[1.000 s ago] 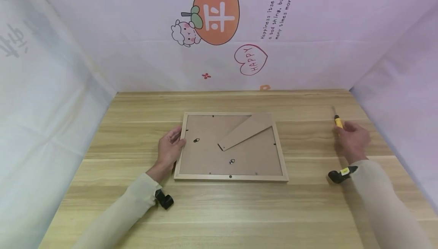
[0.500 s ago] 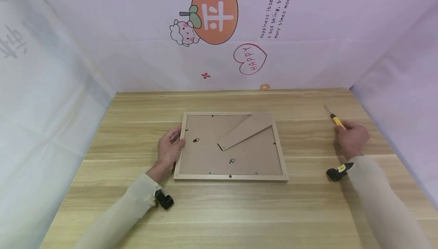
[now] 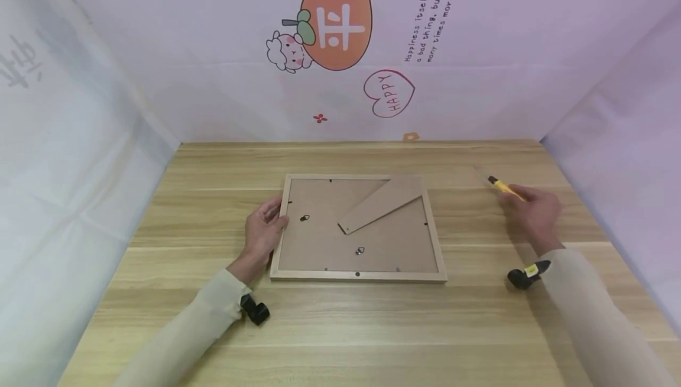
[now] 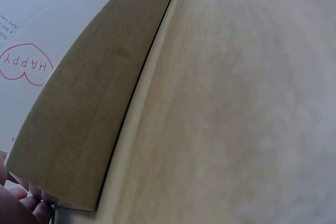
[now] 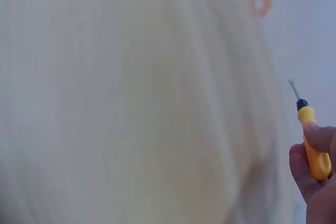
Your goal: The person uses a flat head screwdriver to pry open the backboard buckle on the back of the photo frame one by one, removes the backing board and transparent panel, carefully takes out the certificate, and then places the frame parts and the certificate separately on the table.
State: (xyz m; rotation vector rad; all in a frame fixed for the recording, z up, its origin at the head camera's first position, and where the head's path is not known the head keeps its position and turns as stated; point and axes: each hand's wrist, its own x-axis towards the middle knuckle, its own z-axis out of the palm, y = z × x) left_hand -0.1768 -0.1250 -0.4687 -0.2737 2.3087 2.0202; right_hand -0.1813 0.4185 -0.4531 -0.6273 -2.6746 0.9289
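So the right hand (image 3: 534,215) has swung the screwdriver (image 3: 502,188) round over the last second. The tip was pointing pretty much away from the person and now it leans left, toward the frame (image 3: 359,228), and the hand has drifted a bit that way too. It's still well apart from the frame though, so to me this looks like lining up the tool, not working yet. Fingers are curled round the yellow handle (the wrist view shows the thumb and fingers pinching it, with the thin metal tip sticking up).

The left hand (image 3: 264,234) hasn't budged. It rests on the frame's left edge, fingers fairly relaxed and laid over the rail, steadying it. The frame lies face down in the middle of the table (image 3: 340,328), its stand flap (image 3: 382,204) folded across the back.

Hard to see: the screwdriver tip is a faint blur from overhead, so I can't tell the blade type. The little clips on the backing are too small to read. The left wrist view is just frame edge and blurry board.
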